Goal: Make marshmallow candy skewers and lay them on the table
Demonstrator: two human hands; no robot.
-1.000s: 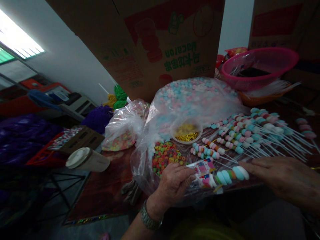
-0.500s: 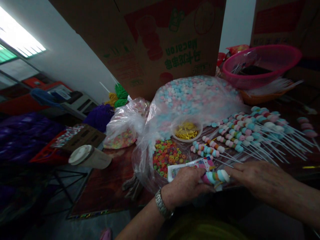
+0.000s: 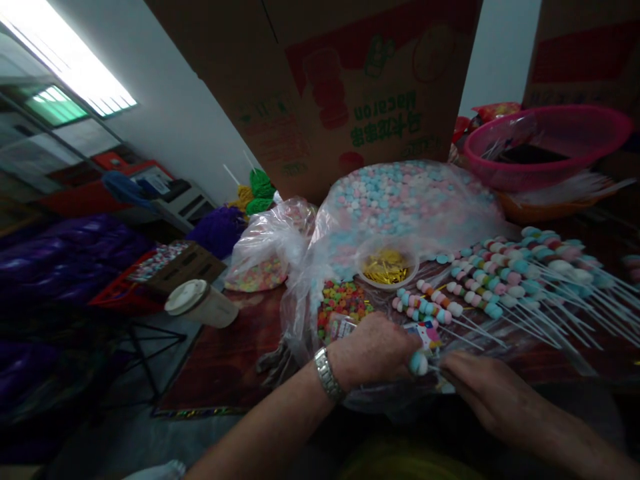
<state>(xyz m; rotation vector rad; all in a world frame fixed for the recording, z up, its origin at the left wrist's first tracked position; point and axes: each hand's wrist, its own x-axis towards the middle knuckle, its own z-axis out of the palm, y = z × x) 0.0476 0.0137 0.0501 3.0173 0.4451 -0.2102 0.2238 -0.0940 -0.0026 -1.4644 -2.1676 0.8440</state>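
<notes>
Since a second ago the marshmallow skewer [image 3: 419,363] has slid almost wholly into the printed sleeve [image 3: 425,333]: five or so pieces lay bare then, and now only one pale blue end shows between the two hands. Both hands have closed in toward each other at the near edge of the table [image 3: 220,363].

The left hand [image 3: 373,347], a watch on its wrist, is curled over the sleeve and grips it from the left. The right hand [image 3: 483,387] pinches at the stick end just right of the blue piece; the fingertips are dark, so I cannot tell how firm that pinch is.

As to progress, this skewer looks close to bagged, though whether the sleeve is sealed is not visible. Much seems left: a row of bare skewers [image 3: 500,277] lies fanned out to the right, sticks pointing right, none in a sleeve as far as I can see. Just beyond the hands sits a cup of gold ties [image 3: 386,265], a bag of cereal rings [image 3: 343,303] to its left, and the big marshmallow bag [image 3: 400,197] further back.
</notes>
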